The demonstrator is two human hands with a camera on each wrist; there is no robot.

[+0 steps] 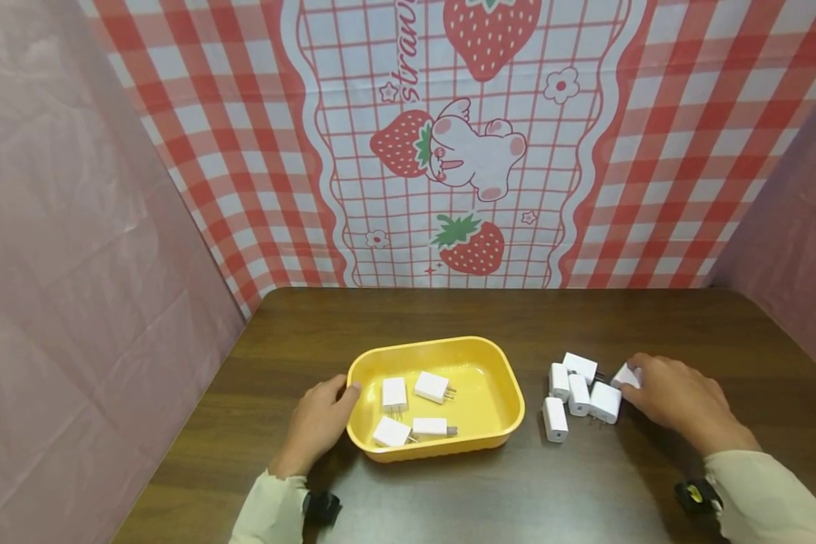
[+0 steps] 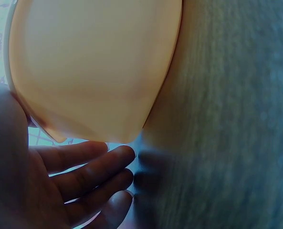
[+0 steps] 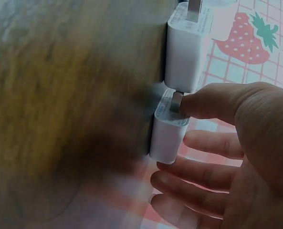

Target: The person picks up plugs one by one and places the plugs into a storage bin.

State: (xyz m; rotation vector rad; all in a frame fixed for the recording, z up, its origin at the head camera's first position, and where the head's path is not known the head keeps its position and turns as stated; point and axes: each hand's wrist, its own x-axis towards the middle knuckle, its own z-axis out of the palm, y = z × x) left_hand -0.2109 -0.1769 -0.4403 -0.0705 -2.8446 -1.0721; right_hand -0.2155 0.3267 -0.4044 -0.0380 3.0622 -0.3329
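Note:
A yellow plastic tray [image 1: 479, 446] stands on the table, with several white plug-in chargers [image 1: 431, 386] lying in it. At its left end my left hand [image 1: 318, 423] holds the rim, thumb over the edge and fingers outside. In the left wrist view, the hand [image 2: 79, 186] has its fingers by the outer wall of the tray [image 2: 93, 71]. To the tray's right, my right hand [image 1: 680, 397] pinches one white charger [image 1: 626, 376] at the edge of a small pile. Close up, the right thumb touches the metal prongs of this charger [image 3: 167, 138], which seems to stand on the tabletop.
Several more white chargers [image 1: 578, 394] sit together between the tray and my right hand. A dark wooden table [image 1: 462, 506] lies beneath. Behind it hangs a red-checked strawberry cloth [image 1: 245, 151], and a pink cloth [image 1: 75, 264] hangs at the left.

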